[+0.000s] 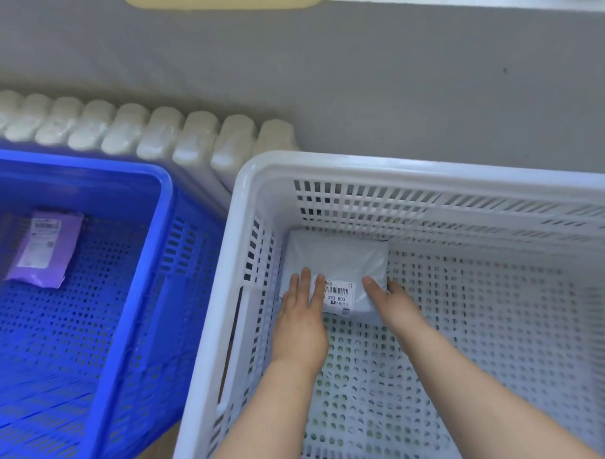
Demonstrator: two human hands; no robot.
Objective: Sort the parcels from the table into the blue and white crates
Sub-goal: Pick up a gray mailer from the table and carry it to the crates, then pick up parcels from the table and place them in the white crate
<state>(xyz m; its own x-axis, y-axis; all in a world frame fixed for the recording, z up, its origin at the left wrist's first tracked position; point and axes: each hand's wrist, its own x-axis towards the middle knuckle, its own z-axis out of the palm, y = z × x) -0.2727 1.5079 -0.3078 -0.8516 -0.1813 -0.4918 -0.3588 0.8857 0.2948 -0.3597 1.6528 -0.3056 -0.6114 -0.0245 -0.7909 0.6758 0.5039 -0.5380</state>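
Note:
A white plastic parcel (340, 259) with a barcode label lies on the floor of the white crate (258, 169), in its far left corner. My left hand (302, 315) lies flat on the parcel's near left part with straight fingers. My right hand (385, 296) holds the parcel's near right corner, thumb on top and the other fingers hidden behind the edge. A purple parcel (43, 250) lies in the blue crate (162, 189) to the left.
The two crates stand side by side on the floor. A white ribbed radiator (147, 131) runs behind them against a grey wall. A pale yellow surface (224, 0) shows at the top edge.

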